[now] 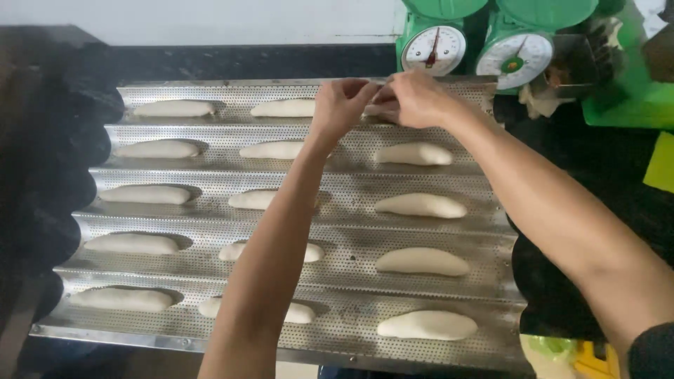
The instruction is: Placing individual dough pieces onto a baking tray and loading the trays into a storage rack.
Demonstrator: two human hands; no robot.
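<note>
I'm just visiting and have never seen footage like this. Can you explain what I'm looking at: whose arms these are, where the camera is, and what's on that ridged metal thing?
There is no machine here. A person wears a camera on the head, so you look down along their own two bare arms. In front lies a perforated metal baking tray with long troughs, set on a dark counter. Shaped pieces of pale dough lie in the troughs, in three columns. The left hand and the right hand meet at the far trough, fingers pinching a dough piece that is mostly hidden beneath them. Behind the tray stand two green dial scales.
</note>
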